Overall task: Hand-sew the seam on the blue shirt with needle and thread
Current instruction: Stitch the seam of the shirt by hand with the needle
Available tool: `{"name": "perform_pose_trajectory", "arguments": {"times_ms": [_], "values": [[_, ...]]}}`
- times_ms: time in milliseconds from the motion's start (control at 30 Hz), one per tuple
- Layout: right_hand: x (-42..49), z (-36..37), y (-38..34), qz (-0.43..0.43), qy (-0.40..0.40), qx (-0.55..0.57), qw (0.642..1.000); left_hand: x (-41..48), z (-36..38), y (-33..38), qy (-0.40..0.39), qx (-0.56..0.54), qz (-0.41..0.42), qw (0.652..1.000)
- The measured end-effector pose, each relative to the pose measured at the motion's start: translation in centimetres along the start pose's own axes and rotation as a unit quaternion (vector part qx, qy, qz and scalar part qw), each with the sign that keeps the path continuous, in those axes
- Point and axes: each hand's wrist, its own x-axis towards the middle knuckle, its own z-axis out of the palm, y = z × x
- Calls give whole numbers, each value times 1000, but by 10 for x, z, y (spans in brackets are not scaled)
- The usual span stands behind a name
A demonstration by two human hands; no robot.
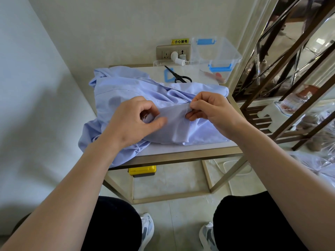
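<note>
The blue shirt (126, 91) lies heaped on the small table (181, 150). On it, the left hand (135, 120) pinches a fold to hold the seam edge taut. The right hand (208, 107) pinches there too, probably round the needle, with dark thread (181, 97) trailing behind.

Shirt (126, 91): plain pale blue, no print. Thread (181, 99): dark, near black. Scissors (181, 77): black throughout. Storage box (230, 51): clear plastic with blue latches. Wall sticker (180, 41): yellow with black characters. Socket plate (163, 51): beige-gold. Table (190, 148): white top, brass-coloured frame. Case (142, 170) beneath the table: yellow over a dark base. Trousers (116, 223): black. Shoes (147, 227): white with grey panels.
</note>
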Motion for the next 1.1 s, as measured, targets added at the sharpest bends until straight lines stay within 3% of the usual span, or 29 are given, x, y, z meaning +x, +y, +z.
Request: {"name": "perform_pose_trajectory", "arguments": {"times_ms": [200, 500, 667, 1100], "values": [[0, -1, 1, 0, 1, 12, 1000, 2, -2, 6, 85, -142, -24, 986], [-4, -6, 0, -16, -19, 26, 999, 5, -8, 5, 28, -211, -86, 973], [-7, -7, 2, -16, -22, 12, 1000, 6, -4, 7, 7, -150, -73, 986], [-13, -3, -2, -11, -49, 17, 999, 16, 25, 17, 96, -82, -36, 991]]}}
